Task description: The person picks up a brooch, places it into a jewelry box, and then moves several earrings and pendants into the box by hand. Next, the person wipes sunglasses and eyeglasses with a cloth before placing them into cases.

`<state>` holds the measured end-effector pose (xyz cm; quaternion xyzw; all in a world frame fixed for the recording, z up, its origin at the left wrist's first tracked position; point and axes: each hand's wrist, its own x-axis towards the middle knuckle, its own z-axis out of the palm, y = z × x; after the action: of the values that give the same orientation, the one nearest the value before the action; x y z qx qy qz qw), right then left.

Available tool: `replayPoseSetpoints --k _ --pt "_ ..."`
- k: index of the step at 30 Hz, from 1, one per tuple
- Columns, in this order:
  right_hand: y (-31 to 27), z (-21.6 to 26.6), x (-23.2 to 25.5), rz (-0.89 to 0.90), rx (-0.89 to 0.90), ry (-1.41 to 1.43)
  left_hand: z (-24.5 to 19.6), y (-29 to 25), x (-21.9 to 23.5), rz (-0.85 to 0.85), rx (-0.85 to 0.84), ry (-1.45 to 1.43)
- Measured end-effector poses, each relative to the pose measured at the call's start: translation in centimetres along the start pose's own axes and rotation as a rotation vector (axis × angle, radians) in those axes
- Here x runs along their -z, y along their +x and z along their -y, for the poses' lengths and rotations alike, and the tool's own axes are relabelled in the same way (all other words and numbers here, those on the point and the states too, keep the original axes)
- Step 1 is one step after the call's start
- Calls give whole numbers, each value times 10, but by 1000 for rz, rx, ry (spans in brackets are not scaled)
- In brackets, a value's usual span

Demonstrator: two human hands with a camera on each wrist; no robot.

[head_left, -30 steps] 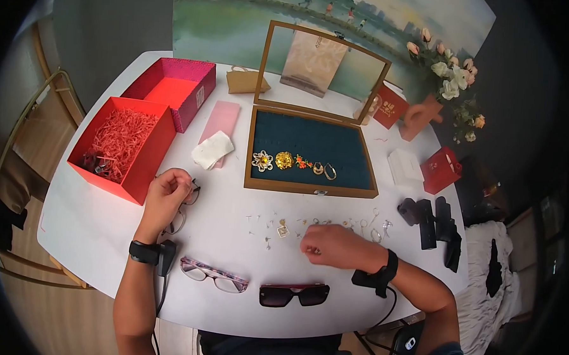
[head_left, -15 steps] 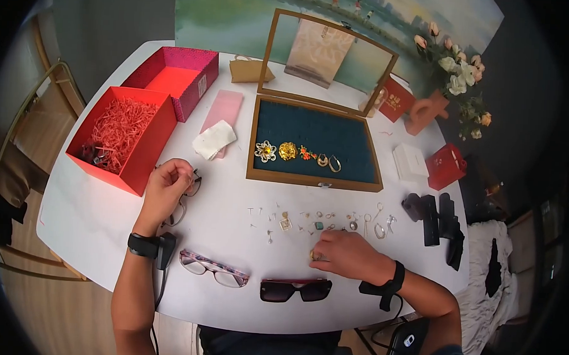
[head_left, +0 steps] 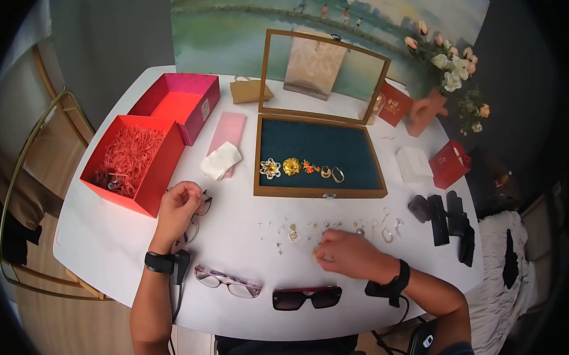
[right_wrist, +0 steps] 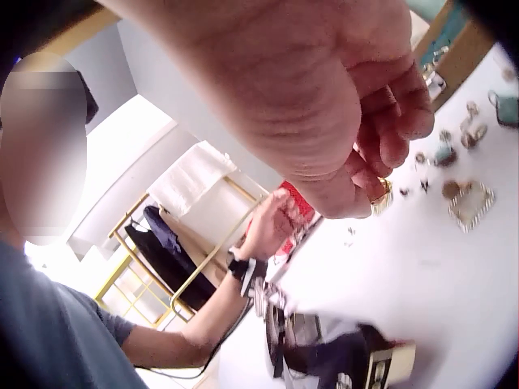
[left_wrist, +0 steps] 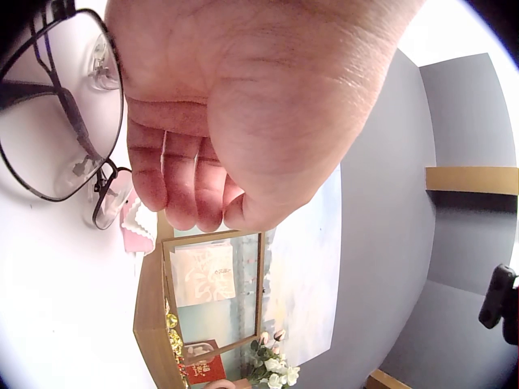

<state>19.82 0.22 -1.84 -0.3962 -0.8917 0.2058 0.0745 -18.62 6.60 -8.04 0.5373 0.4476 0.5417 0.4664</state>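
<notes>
My right hand [head_left: 357, 253] is low over the table, just on the near side of the scattered small jewellery. Its thumb and fingertips pinch a small gold jewellery piece [right_wrist: 381, 195], partly hidden by them. A square, pale-edged pendant [head_left: 294, 234] lies to the left of that hand. Over at the left, my left hand [head_left: 180, 210] rests with loosely curled fingers and nothing in them, beside thin dark-framed glasses [left_wrist: 120, 105]. Beyond the jewellery stands an open wooden display case [head_left: 322, 194] with a dark blue lining. Flower brooches [head_left: 291, 166] and hoop earrings [head_left: 338, 174] line its front.
Patterned glasses [head_left: 228, 281] and sunglasses [head_left: 306, 298] lie near the front edge. A red box [head_left: 154, 181] of shredded paper is at left, a white cloth [head_left: 221, 161] right of it. Black stands [head_left: 439, 219] and a white box [head_left: 413, 165] are at right.
The right hand has drawn slightly toward the body, and a gold piece now shows at its fingertips. The left hand stays beside the glasses. The head view has shifted a little.
</notes>
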Motion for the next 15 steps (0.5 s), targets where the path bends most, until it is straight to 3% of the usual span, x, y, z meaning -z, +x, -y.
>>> replayPoseSetpoints --k 3,6,9,11,15 --pt "11 -18 39 -122 -95 100 0 -1 0 -2 -5 15" --pt "24 -69 70 -295 -119 34 1 0 0 2 -16 13" --pt "32 -122 81 -277 -221 -3 4 -1 2 0 -5 6" --pt "36 -159 74 -275 -62 -150 4 -1 2 4 -18 -1" --pt "44 -175 70 -184 -149 -161 0 -1 0 -9 -6 -21"
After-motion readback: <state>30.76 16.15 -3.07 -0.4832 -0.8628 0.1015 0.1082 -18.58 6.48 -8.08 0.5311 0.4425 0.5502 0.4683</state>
